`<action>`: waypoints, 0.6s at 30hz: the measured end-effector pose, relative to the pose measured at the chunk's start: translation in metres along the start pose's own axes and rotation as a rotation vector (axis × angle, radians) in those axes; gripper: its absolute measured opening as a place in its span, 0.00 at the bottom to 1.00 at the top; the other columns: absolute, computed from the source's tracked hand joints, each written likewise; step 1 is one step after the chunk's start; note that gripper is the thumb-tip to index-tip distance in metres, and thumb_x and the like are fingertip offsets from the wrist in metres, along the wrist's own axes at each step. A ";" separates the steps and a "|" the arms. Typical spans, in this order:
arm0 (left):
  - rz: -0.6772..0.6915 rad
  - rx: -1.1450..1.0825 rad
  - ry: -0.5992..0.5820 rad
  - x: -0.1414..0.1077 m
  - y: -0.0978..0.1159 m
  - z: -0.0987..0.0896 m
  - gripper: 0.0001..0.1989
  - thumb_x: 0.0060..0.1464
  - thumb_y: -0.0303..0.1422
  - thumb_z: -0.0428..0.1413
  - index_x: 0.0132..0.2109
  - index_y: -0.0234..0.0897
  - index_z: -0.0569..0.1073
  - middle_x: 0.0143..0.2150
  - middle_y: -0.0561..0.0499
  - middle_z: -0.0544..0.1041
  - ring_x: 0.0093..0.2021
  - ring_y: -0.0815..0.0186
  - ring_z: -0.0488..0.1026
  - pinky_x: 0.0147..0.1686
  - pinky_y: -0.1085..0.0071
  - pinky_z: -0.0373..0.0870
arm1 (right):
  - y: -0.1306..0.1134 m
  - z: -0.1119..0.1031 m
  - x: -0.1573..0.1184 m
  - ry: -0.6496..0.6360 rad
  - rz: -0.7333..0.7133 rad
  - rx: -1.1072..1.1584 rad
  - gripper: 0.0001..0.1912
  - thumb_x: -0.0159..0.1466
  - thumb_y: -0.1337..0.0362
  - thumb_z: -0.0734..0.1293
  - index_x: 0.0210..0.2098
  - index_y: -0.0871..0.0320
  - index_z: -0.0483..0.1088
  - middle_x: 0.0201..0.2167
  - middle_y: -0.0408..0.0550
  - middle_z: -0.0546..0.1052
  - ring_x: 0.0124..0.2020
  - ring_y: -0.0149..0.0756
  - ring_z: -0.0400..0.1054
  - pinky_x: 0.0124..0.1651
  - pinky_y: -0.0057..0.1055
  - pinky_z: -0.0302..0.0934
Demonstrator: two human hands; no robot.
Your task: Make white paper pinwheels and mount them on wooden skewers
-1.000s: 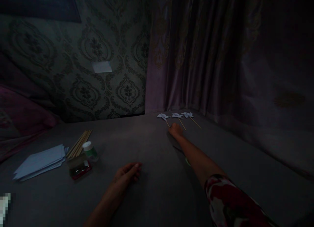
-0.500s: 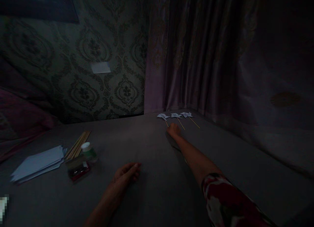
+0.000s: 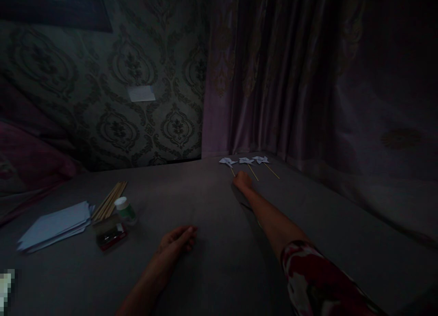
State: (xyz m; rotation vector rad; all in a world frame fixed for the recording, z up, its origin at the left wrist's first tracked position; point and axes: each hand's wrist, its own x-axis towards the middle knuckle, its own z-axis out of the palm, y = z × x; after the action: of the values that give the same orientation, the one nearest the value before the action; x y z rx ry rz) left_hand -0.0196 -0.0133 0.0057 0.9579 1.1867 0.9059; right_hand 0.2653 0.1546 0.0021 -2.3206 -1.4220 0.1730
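Observation:
Three white paper pinwheels on thin wooden sticks lie in a row at the far side of the grey surface. My right hand (image 3: 242,181) is closed around the lower stick of the leftmost pinwheel (image 3: 227,162). Just right of it are the middle pinwheel (image 3: 246,161) and the right pinwheel (image 3: 261,159), both lying apart from my fingers. Nearer to me, my left hand (image 3: 178,240) hovers or rests low over the surface, fingers curled together, with nothing visible in them. A thin dark object (image 3: 246,207), partly hidden, shows beside my right forearm.
To the left lie a stack of white paper (image 3: 56,227), a bundle of wooden sticks (image 3: 111,199), a white-capped green bottle (image 3: 125,210) and a small box with dark contents (image 3: 111,236). Behind the grey surface (image 3: 178,188) stand a patterned wall and a pink curtain (image 3: 219,129).
The view has shifted very slightly. Both hands and the pinwheels stay practically where they were.

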 end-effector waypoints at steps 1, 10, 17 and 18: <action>0.001 -0.004 -0.005 -0.001 0.001 0.000 0.22 0.35 0.44 0.67 0.35 0.32 0.79 0.30 0.48 0.75 0.27 0.72 0.68 0.27 0.76 0.65 | 0.000 0.000 0.000 -0.002 -0.001 -0.001 0.16 0.63 0.66 0.59 0.47 0.62 0.71 0.48 0.61 0.74 0.50 0.45 0.70 0.46 0.35 0.61; 0.000 0.003 0.006 -0.006 0.007 0.002 0.22 0.34 0.43 0.68 0.35 0.31 0.79 0.29 0.49 0.74 0.27 0.72 0.67 0.27 0.76 0.65 | 0.001 -0.002 -0.002 -0.020 -0.005 -0.008 0.16 0.63 0.67 0.60 0.48 0.62 0.72 0.49 0.62 0.74 0.51 0.47 0.70 0.47 0.35 0.62; 0.011 0.005 0.010 -0.004 0.006 0.003 0.20 0.35 0.42 0.67 0.34 0.31 0.79 0.29 0.49 0.74 0.27 0.72 0.68 0.26 0.76 0.64 | 0.003 -0.008 -0.007 -0.040 -0.027 -0.030 0.15 0.61 0.67 0.61 0.46 0.60 0.73 0.49 0.60 0.74 0.50 0.45 0.70 0.46 0.33 0.62; 0.009 0.001 0.007 -0.004 0.006 0.004 0.20 0.35 0.41 0.67 0.34 0.31 0.79 0.29 0.49 0.74 0.27 0.72 0.67 0.26 0.76 0.64 | 0.003 -0.009 -0.008 -0.042 -0.035 -0.034 0.15 0.61 0.68 0.62 0.46 0.59 0.73 0.49 0.60 0.75 0.50 0.44 0.70 0.46 0.33 0.62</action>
State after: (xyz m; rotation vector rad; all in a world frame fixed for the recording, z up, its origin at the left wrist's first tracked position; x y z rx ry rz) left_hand -0.0168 -0.0156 0.0136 0.9621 1.1899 0.9168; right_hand 0.2668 0.1439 0.0079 -2.3301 -1.4963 0.1905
